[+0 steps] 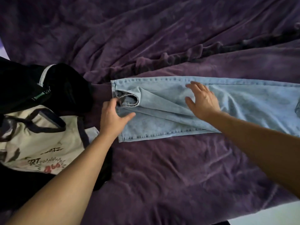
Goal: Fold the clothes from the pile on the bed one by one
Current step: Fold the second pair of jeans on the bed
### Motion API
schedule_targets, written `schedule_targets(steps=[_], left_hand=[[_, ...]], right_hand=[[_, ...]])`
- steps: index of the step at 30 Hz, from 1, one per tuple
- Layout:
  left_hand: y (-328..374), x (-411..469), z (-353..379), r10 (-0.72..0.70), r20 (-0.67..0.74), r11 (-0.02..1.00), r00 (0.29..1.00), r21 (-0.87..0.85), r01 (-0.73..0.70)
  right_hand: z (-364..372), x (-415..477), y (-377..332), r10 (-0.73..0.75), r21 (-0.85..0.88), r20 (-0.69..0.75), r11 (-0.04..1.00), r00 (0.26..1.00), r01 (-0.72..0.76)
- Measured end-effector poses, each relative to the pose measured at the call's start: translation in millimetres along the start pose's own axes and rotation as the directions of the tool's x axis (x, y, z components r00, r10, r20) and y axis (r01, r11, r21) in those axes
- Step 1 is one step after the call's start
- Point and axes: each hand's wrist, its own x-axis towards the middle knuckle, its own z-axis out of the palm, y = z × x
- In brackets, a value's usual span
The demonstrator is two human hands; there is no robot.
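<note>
The left forearm point(68, 181) comes in closest, from the lower left corner, and the right forearm point(263, 143) enters from the right edge. The left hand point(113, 116) sits at the hem end of the light blue jeans point(162, 124). Its fingers curl at the open cuff point(129, 99) and its thumb stretches out over the denim, but whether the fingers actually grip the cuff cannot be told. The right hand point(201, 101) lies further along the leg, palm down with fingers spread wide, pressing flat on the fabric and holding nothing. The jeans lie lengthwise across the rumpled purple blanket point(162, 176), one leg over the other, hems to the left, and the rest runs off the right edge. The pile of clothes is just left of the hems: a black garment point(68, 88) and, nearer, a cream printed shirt point(48, 143) with dark trim.
</note>
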Motion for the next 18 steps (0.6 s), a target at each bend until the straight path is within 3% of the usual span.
schedule_targets(steps=[3, 5, 7, 10, 12, 15, 18], left_hand=[[4.0, 15.4, -14.3, 0.097, -0.04, 0.994, 0.995, 0.051, -0.095], [15.8, 11.7, -20.1, 0.014, -0.06, 0.989, 0.998, -0.147, -0.023], [27.5, -7.1, -28.3, -0.106, -0.142, 0.915, 0.984, -0.402, 0.04], [18.9, -43.5, -30.6, -0.281, -0.17, 0.844, 0.944, -0.512, 0.159], [5.4, -58.2, -23.5, -0.387, -0.071, 0.824, 0.919, -0.475, 0.31], [-12.6, -59.7, -6.9, -0.474, 0.094, 0.847, 0.876, -0.222, 0.482], [-18.7, -34.4, 0.1, -0.445, -0.005, 0.883, 0.895, -0.168, 0.438]], right_hand=[[-8.4, 34.1, -20.9, 0.005, -0.036, 0.245, 0.999, 0.97, 0.004], [-9.4, 39.3, -34.5, 0.014, -0.097, 0.29, 0.995, 0.957, 0.015], [-16.6, 34.1, -41.5, -0.023, -0.059, 0.122, 0.998, 0.992, 0.03], [-36.9, 32.9, -43.0, -0.004, 0.059, -0.252, 0.998, 0.968, 0.019], [-41.7, 41.7, -45.2, 0.0, 0.088, -0.264, 0.996, 0.964, 0.024], [-29.1, 40.2, -52.2, -0.109, 0.033, -0.174, 0.993, 0.979, 0.116], [-3.5, 9.8, -47.4, -0.216, -0.024, -0.172, 0.976, 0.961, 0.215]])
